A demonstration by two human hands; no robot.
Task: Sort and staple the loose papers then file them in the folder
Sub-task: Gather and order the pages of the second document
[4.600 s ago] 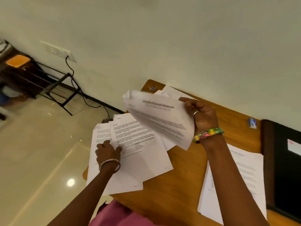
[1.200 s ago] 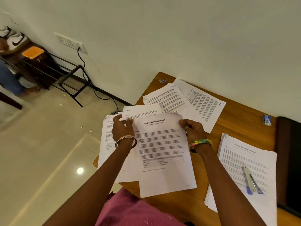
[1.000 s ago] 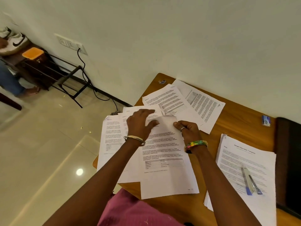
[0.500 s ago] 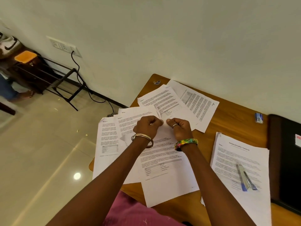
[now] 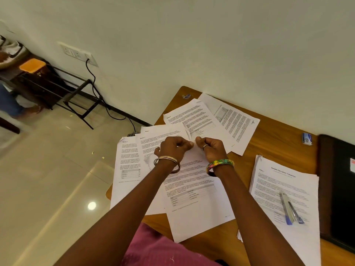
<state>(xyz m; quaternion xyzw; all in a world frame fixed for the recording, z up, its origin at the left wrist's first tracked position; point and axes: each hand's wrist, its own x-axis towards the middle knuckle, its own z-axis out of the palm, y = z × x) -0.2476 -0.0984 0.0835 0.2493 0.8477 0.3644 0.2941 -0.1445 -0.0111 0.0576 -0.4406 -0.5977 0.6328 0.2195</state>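
A printed sheet [image 5: 194, 200] lies on the wooden table [image 5: 269, 143] in front of me. My left hand [image 5: 173, 147] and my right hand [image 5: 210, 147] sit side by side at its top edge, both with curled fingers pinching the paper. Under and left of it lie more loose sheets [image 5: 127, 166]. Two more printed pages [image 5: 221, 120] lie farther back. At the right a stack of papers [image 5: 284, 185] carries a silver and blue stapler [image 5: 290, 210]. A dark folder [image 5: 338, 189] lies at the far right edge.
A small blue staple box [image 5: 307, 138] lies near the wall. The table's left edge drops to a tiled floor [image 5: 48, 169]. A black metal rack [image 5: 63, 89] and a wall socket with a cable [image 5: 80, 54] stand at the left.
The right hand brought a sheet down onto the pile. The left hand moved from the left sheets to that sheet's top edge, and both hands closed together there.
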